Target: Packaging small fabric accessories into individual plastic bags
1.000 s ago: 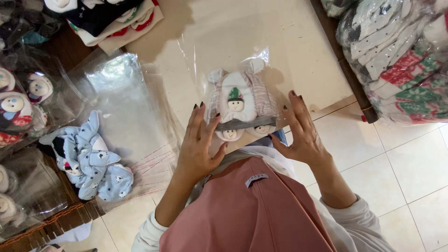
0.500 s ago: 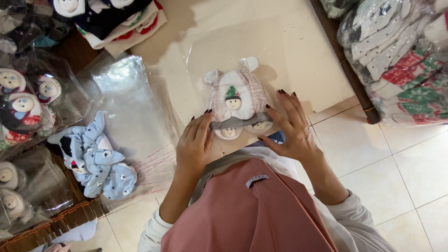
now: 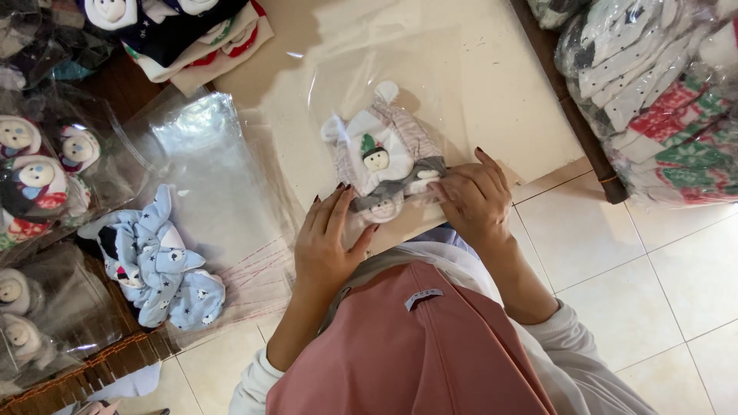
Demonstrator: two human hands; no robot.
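Observation:
A small bundle of striped grey and white baby clothing with a snowman figure lies inside a clear plastic bag on a cream board. My left hand rests flat with fingers spread on the bag's near edge, left of the bundle. My right hand presses on the bundle's lower right corner, fingers curled over the bag's edge there. A pink cloth covers my lap below the hands.
A stack of clear plastic bags lies to the left, with a heap of light blue patterned clothing beside it. Bagged snowman items sit at far left, folded clothes at top, bagged patterned garments at right. Tiled floor below.
Both hands drew in toward the bundle. The right hand came down onto its lower right corner and the left hand shifted onto the bag's near edge.

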